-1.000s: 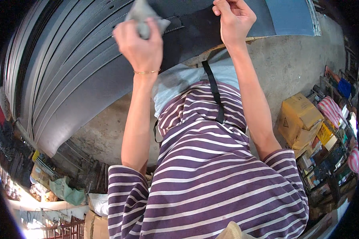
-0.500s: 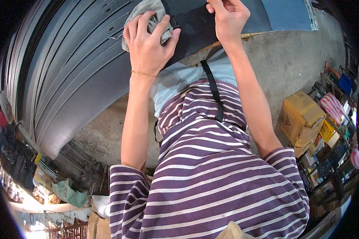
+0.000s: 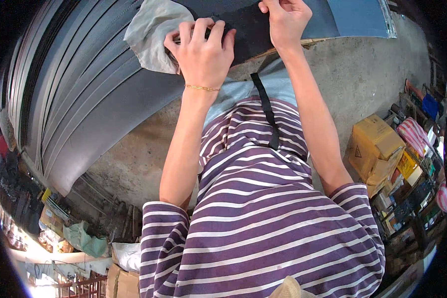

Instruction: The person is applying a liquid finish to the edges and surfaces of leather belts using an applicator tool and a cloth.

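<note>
A dark grey worktop layer (image 3: 248, 42) spans the upper view, with long narrow strips (image 3: 79, 79) fanned across its left part and a lighter blue panel (image 3: 357, 17) at its right end. My left hand (image 3: 203, 52) is curled over a crumpled pale grey cloth (image 3: 151, 37), gripping it on the dark surface. The cloth spreads out left of my fingers. My right hand (image 3: 287, 25) is closed in a pinch at the top, over the dark surface; what is between its fingertips is hidden.
Below the worktop is a concrete floor (image 3: 382, 74). A cardboard box (image 3: 372, 144), pink striped bundles (image 3: 412, 134) and mixed clutter line the right side. A green sack (image 3: 82, 238) and piled materials lie at lower left.
My left hand has moved right and down from where it was a second ago; the cloth now spreads flatter, out to the left. My right hand has shifted slightly but stays pinched.
</note>
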`<state>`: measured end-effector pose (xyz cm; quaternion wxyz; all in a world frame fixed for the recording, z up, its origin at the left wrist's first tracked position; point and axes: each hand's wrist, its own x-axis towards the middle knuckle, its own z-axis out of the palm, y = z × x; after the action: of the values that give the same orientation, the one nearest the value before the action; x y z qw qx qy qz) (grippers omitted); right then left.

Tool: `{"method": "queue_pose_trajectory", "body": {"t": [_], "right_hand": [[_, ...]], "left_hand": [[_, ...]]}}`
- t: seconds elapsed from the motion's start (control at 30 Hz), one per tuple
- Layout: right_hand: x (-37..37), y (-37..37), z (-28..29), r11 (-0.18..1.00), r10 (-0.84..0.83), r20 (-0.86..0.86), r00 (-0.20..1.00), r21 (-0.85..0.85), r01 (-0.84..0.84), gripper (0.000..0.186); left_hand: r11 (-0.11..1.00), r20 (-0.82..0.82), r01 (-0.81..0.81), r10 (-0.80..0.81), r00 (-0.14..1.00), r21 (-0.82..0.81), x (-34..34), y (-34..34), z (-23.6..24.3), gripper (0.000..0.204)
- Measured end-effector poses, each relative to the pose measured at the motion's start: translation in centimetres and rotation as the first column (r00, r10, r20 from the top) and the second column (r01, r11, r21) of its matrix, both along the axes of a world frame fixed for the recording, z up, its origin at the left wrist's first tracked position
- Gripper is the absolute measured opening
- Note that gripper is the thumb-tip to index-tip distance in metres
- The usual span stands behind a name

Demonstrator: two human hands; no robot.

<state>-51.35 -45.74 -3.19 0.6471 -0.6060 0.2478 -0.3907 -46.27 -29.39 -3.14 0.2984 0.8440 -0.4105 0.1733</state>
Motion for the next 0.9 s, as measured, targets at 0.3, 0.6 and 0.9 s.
{"method": "queue_pose_trajectory", "body": {"t": [0.3, 0.6, 0.9], "right_hand": [[-0.3, 0.0, 0.0, 0.999, 0.045, -0.026, 0.999, -0.019, -0.046, 0.008], [-2.4, 1.7, 1.0, 0.985, 0.169, -0.21, 0.963, -0.005, -0.174, 0.007], [-2.8, 0.8, 1.3, 0.862, 0.301, -0.328, 0.896, -0.309, -0.403, 0.01]], "left_hand": [[0.999, 0.003, 0.018, -0.018, 1.0, -0.027, 0.0, 0.5, -0.7, 0.01], [0.999, -0.042, 0.023, -0.024, 0.999, -0.024, -0.2, 0.6, -0.3, 0.014], [0.998, -0.077, 0.05, -0.052, 0.996, -0.039, -0.4, 0.4, -0.5, 0.013]]}}
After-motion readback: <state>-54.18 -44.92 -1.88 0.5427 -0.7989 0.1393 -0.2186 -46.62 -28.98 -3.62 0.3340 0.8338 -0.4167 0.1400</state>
